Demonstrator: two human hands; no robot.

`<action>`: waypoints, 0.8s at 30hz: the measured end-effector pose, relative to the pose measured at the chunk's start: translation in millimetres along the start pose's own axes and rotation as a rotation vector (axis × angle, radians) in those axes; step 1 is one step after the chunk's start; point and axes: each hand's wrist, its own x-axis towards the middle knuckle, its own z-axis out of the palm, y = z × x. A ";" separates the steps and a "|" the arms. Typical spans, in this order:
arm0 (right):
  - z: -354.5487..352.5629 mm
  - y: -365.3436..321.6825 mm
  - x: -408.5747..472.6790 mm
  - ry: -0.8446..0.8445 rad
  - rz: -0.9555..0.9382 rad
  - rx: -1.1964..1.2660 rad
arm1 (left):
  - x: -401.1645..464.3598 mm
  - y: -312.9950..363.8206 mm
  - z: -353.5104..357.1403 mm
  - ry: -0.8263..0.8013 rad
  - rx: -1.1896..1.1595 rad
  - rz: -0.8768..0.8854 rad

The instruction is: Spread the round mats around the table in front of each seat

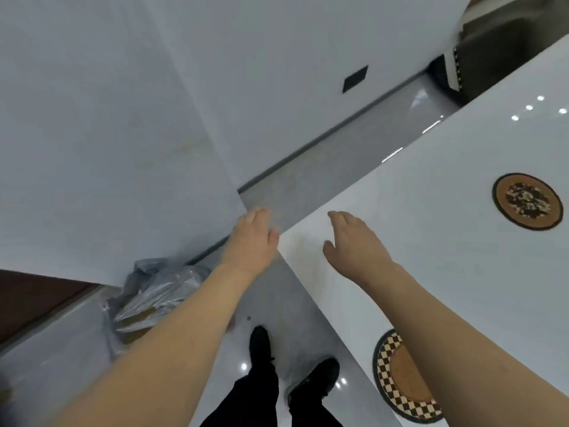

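The checkered mat (400, 380) is partly covered by the right forearm, so its right side is hidden. The chair (498, 44) is cut off by the top and right edges and hidden below by the table (446, 241). The plastic bag (154, 297) is partly hidden behind the left forearm, and its contents cannot be made out. The pattern on the far mat (528, 201) is blurred. The legs are cut off at the bottom edge.
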 end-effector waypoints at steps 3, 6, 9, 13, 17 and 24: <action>4.7 -56.2 23.9 -0.018 -0.093 -0.025 | 3.7 -44.7 -37.0 0.064 0.029 -0.048; 9.5 -109.7 47.3 -0.062 -0.149 -0.042 | 8.0 -91.1 -68.6 0.101 0.056 -0.079; 11.4 -148.4 69.1 -0.074 -0.176 -0.064 | 14.0 -129.4 -91.9 0.137 0.069 -0.117; 5.2 -168.6 92.3 -0.077 -0.186 -0.065 | 28.4 -153.3 -108.3 0.162 0.049 -0.167; -7.3 -169.0 117.0 -0.084 -0.179 -0.054 | 48.4 -145.8 -113.1 0.185 0.021 -0.172; -20.7 -182.8 164.3 -0.099 -0.190 -0.076 | 82.7 -146.0 -123.7 0.204 -0.026 -0.168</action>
